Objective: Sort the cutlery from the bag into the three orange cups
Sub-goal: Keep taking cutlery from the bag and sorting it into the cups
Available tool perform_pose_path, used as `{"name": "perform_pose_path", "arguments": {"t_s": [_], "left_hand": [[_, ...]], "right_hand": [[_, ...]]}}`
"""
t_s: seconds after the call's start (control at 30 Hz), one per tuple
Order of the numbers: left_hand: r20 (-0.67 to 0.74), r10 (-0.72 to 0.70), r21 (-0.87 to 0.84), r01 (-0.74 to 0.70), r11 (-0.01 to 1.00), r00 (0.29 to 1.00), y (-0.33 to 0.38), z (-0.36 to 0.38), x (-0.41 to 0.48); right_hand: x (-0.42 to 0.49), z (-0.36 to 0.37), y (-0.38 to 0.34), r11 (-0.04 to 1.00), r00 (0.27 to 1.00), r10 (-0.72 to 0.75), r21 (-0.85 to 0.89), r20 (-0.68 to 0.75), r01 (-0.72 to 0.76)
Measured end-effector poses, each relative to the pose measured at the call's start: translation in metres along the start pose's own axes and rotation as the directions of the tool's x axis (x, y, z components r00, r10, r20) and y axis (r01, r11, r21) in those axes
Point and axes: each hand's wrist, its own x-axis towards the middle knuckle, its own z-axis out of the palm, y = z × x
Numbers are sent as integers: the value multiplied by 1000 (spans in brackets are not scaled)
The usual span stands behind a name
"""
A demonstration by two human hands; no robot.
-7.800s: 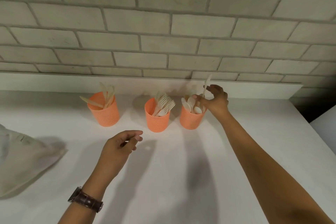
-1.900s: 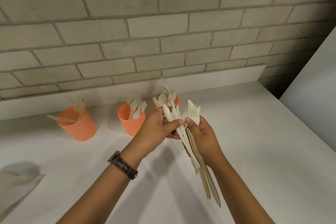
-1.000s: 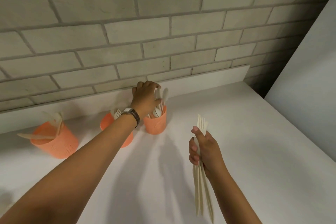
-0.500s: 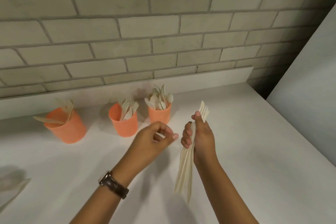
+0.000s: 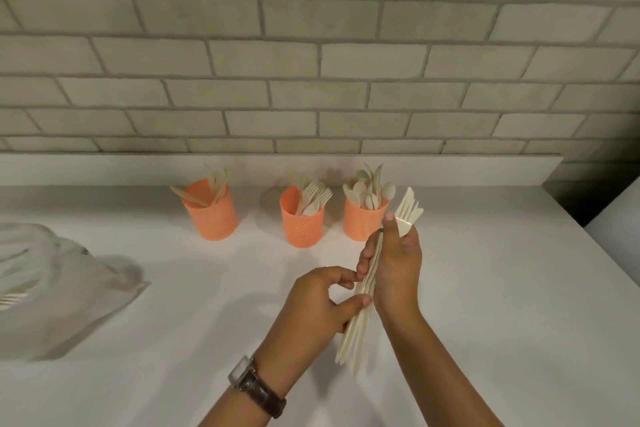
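Three orange cups stand in a row near the wall: the left cup with knives, the middle cup with forks, the right cup with spoons. My right hand grips a bundle of pale cutlery, tines and a blade up, handles hanging down below the palm. My left hand pinches the handles of that bundle between thumb and fingers. The clear plastic bag lies at the left with more cutlery inside.
A white counter runs under everything, ending at a low white ledge against a grey brick wall. A dark gap and a white surface sit at the far right.
My left hand has come from the spoon cup back to the bundle and now pinches its handles. The view has swung left, bringing the bag into sight.
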Motion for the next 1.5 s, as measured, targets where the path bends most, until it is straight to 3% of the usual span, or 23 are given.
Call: {"name": "perform_pose_path", "arguments": {"t_s": [0.13, 0.3, 0.37, 0.43, 0.5, 0.67, 0.8, 0.93, 1.17, 1.3, 1.4, 1.5], "left_hand": [[-16, 74, 201, -69, 977, 997, -1, -16, -4], [-96, 125, 245, -98, 965, 988, -17, -50, -6], [-147, 43, 68, -33, 997, 988, -30, -70, 0], [-173, -84, -208, 47, 977, 981, -40, -96, 9], [-214, -113, -332, 37, 943, 970, -48, -126, 20], [-358, 43, -384, -188, 904, 933, -57, -206, 59], [-534, 1, -389, -247, 888, 846, -56, -244, 106], [-613, -7, -299, -224, 928, 790, -64, -254, 148], [-531, -159, -125, 109, 986, 832, -124, -245, 172], [-562, -19, -148, -78, 986, 827, -106, -238, 129], [-393, 88, -124, -148, 981, 915, -82, -212, 69], [-134, 97, -69, -107, 992, 986, -76, -191, 17]], "right_hand": [[-3, 18, 5, 998, 998, -43, -49, 52, 45], [-10, 45, 12, 985, 983, -73, -140, 169, 97], [-11, 57, 18, 990, 977, -22, -129, 210, 50], [-13, 71, 25, 992, 972, 114, -78, 206, -100], [-16, 84, 31, 969, 944, 245, -29, 220, -245], [-24, 104, 51, 937, 901, 333, 10, 278, -349], [-31, 116, 61, 918, 899, 350, 95, 262, -386], [-36, 126, 65, 887, 907, 359, 222, 218, -404], [-47, 134, 66, 836, 918, 368, 380, 148, -397], [-50, 138, 63, 811, 914, 374, 422, 158, -405], [-48, 142, 63, 786, 913, 372, 467, 167, -405], [-48, 147, 62, 789, 918, 353, 470, 182, -397]]}}
